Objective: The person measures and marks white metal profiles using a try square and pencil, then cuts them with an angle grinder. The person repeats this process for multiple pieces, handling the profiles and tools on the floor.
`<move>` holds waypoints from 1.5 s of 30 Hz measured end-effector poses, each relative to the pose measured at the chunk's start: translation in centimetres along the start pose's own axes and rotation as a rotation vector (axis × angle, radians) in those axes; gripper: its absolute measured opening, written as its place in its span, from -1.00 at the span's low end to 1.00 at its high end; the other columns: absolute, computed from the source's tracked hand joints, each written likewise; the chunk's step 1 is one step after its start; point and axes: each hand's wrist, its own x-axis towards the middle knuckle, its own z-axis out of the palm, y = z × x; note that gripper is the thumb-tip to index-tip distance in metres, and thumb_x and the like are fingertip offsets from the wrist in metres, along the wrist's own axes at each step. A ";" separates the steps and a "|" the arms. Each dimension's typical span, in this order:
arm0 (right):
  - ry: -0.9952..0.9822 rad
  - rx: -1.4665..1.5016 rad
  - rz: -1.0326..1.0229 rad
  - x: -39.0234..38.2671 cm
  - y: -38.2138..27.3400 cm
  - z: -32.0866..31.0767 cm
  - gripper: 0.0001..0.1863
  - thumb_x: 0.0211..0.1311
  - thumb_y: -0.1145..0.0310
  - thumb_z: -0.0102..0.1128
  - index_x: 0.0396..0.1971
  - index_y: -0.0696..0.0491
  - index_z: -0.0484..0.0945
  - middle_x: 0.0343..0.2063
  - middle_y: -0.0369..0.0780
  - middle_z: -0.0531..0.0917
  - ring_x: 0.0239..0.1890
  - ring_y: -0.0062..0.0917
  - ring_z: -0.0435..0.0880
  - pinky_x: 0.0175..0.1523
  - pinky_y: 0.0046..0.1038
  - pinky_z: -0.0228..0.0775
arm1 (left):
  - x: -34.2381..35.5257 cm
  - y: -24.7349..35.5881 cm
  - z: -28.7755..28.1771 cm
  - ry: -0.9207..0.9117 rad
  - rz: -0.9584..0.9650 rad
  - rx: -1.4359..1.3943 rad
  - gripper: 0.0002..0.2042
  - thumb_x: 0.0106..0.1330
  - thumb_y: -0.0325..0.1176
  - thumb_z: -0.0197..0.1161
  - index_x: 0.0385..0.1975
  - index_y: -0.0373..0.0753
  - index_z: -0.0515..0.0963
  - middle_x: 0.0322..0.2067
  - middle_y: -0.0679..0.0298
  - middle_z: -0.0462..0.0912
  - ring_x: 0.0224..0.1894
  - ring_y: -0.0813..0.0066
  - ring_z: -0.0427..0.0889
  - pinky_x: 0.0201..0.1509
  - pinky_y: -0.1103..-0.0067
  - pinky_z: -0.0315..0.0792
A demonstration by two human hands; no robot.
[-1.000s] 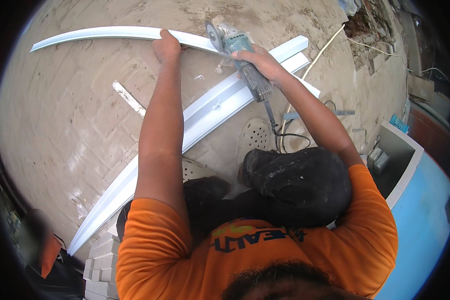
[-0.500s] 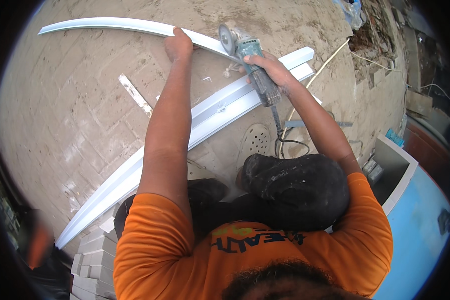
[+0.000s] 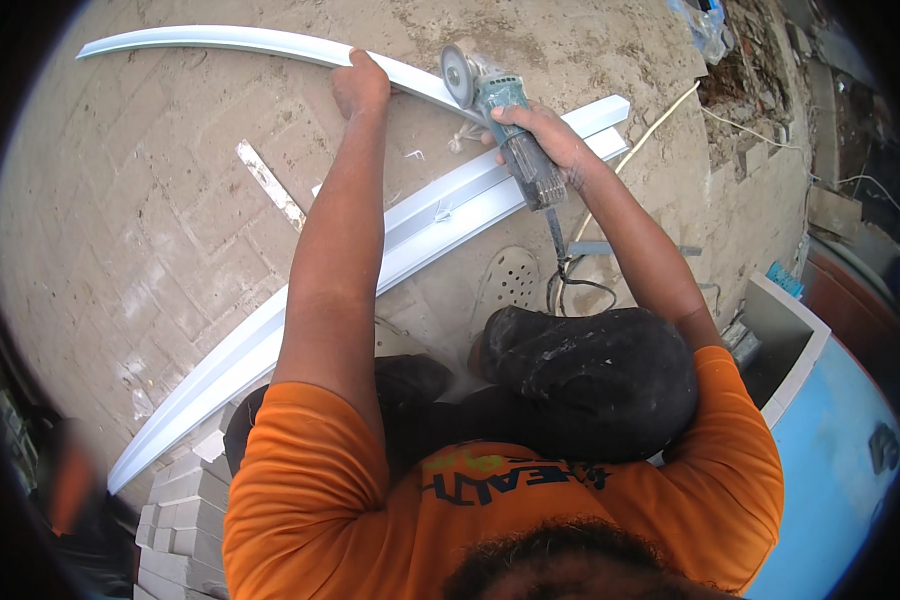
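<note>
My left hand (image 3: 360, 85) is closed round a long, thin white profile strip (image 3: 220, 38), which reaches away to the far left. In my right hand (image 3: 550, 138) is a green and black angle grinder (image 3: 518, 130), gripped round its body. The grinder's round disc (image 3: 458, 75) stands at the right part of the strip; whether it touches the strip I cannot tell. Beneath the grinder, a wider pair of white profiles (image 3: 450, 205) lies slantwise across the paving and passes under my left forearm. The strip's right end is partly hidden by the grinder.
A black cord (image 3: 560, 262) runs from the grinder toward my shoe (image 3: 510, 280). A short flat offcut (image 3: 270, 185) lies on the left. Grey blocks (image 3: 182, 505) are stacked at lower left, a blue-sided box (image 3: 835, 420) stands at right, and a pale cable (image 3: 660, 122) crosses the ground.
The strip, my left hand and the grinder have shifted very slightly. Both grips are the same, and the white profiles below lie nearly as before.
</note>
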 end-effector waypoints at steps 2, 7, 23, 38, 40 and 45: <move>0.011 -0.011 0.029 0.0 -0.1 0.0 -0.28 0.38 -0.09 0.42 0.23 0.23 0.57 -0.19 -0.12 0.79 -0.32 -0.48 0.83 -0.24 -0.45 0.71 | -0.2 0.3 -0.1 -0.003 -0.018 -0.028 -0.34 0.66 0.05 -0.01 0.21 -0.61 0.56 0.11 -0.29 0.76 0.12 -0.17 0.81 0.29 0.08 0.59; 0.003 -0.018 0.031 -0.2 -0.4 0.1 -0.28 0.37 -0.10 0.43 0.22 0.25 0.58 -0.19 -0.11 0.79 -0.31 -0.48 0.84 -0.25 -0.45 0.71 | -0.6 0.6 -0.4 -0.005 -0.019 0.002 -0.34 0.66 0.05 -0.01 0.19 -0.60 0.56 0.09 -0.29 0.77 0.11 -0.17 0.82 0.28 0.09 0.60; -0.013 -0.006 0.025 0.4 -0.1 0.2 -0.28 0.40 -0.12 0.41 0.14 0.30 0.55 -0.17 -0.01 0.82 -0.39 -0.50 0.84 -0.42 -0.49 0.75 | -0.7 0.7 -0.2 0.043 0.002 0.069 -0.33 0.67 0.07 -0.01 0.21 -0.60 0.55 0.14 -0.31 0.74 0.21 -0.26 0.74 0.35 0.03 0.53; 0.018 -0.053 0.085 0.2 -0.5 0.6 -0.22 0.42 -0.17 0.41 0.19 0.32 0.54 -0.15 -0.01 0.82 -0.37 -0.49 0.85 -0.38 -0.48 0.76 | -1.7 1.3 -0.7 0.067 0.000 0.067 -0.33 0.67 0.06 -0.01 0.21 -0.62 0.54 0.13 -0.32 0.74 0.19 -0.26 0.75 0.32 0.02 0.56; 0.009 -0.049 0.078 0.2 -0.5 0.6 -0.22 0.42 -0.17 0.41 0.20 0.32 0.53 -0.15 -0.01 0.82 -0.36 -0.49 0.85 -0.38 -0.48 0.76 | -1.5 1.1 -0.5 0.076 0.002 0.072 -0.32 0.66 0.08 -0.01 0.20 -0.62 0.54 0.13 -0.33 0.74 0.19 -0.27 0.75 0.33 0.03 0.56; -0.004 -0.044 0.086 0.0 -0.8 0.8 -0.21 0.41 -0.17 0.42 0.21 0.31 0.52 -0.15 -0.03 0.81 -0.36 -0.50 0.84 -0.38 -0.48 0.76 | -1.6 1.1 -0.5 0.084 0.000 0.046 -0.31 0.65 0.09 -0.01 0.18 -0.62 0.55 0.12 -0.32 0.74 0.19 -0.28 0.75 0.32 0.04 0.56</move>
